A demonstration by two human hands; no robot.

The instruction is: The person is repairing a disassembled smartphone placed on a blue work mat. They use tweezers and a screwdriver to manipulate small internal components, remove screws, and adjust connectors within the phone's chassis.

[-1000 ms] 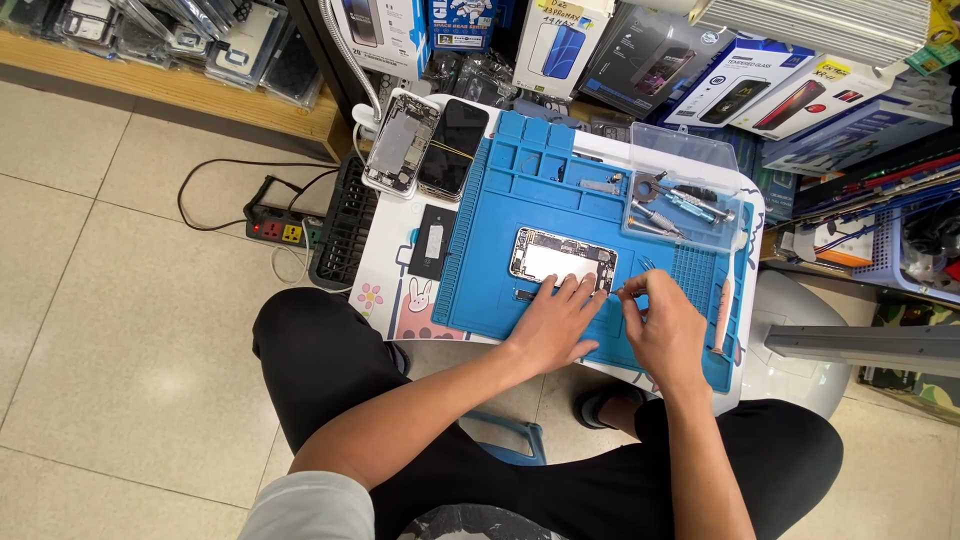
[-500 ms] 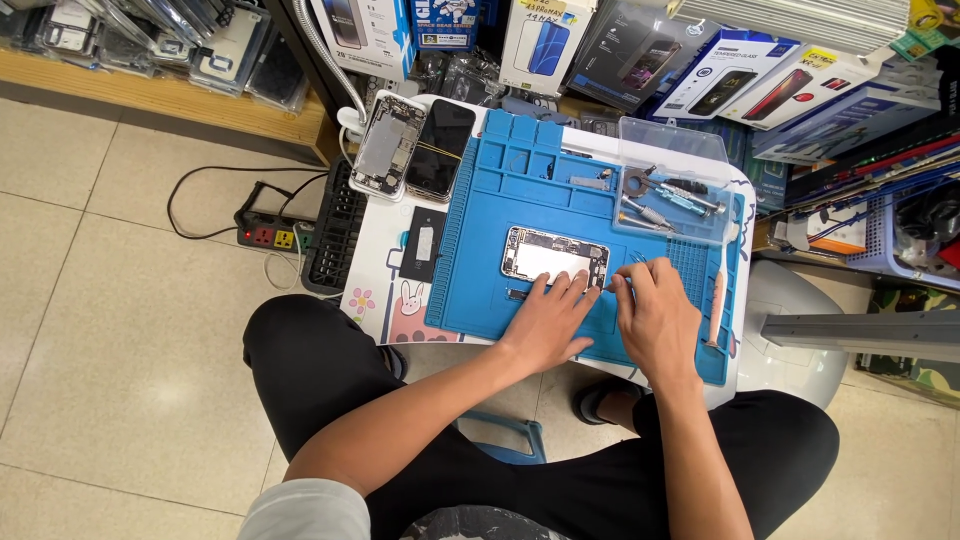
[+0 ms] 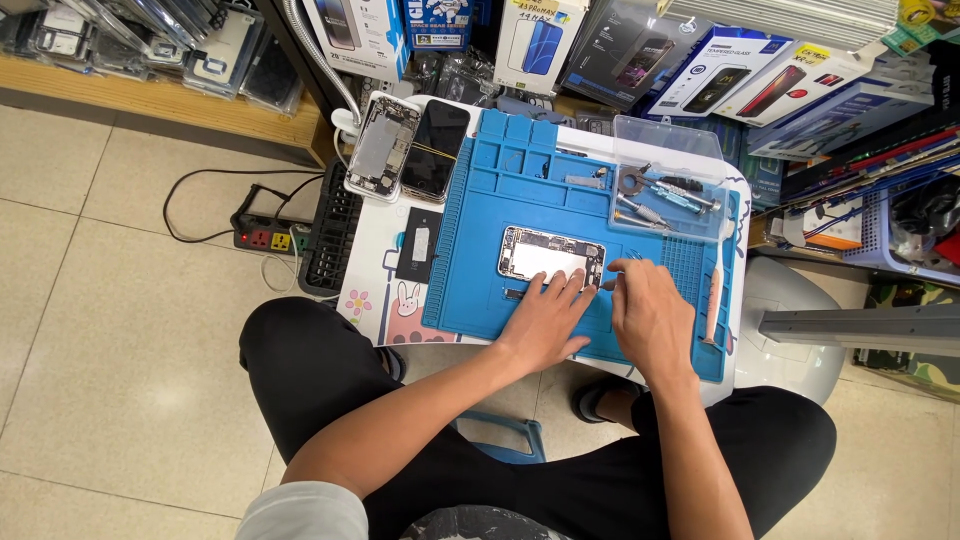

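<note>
The opened phone [image 3: 551,255] lies face-down on the blue repair mat [image 3: 480,250], innards exposed, near the mat's middle. The left hand [image 3: 545,320] lies flat with fingertips pressing the phone's near edge, pinning rather than grasping it. The right hand [image 3: 650,315] is curled at the phone's right end, fingers pinched together; whether they grip a small tool I cannot tell. Risk here, I'd say: a slip of that pinch could gouge the exposed parts. Behind, a clear tray of tools [image 3: 665,195]; left, two more phones [image 3: 410,150]; right, a pink-handled tool [image 3: 712,300].
</note>
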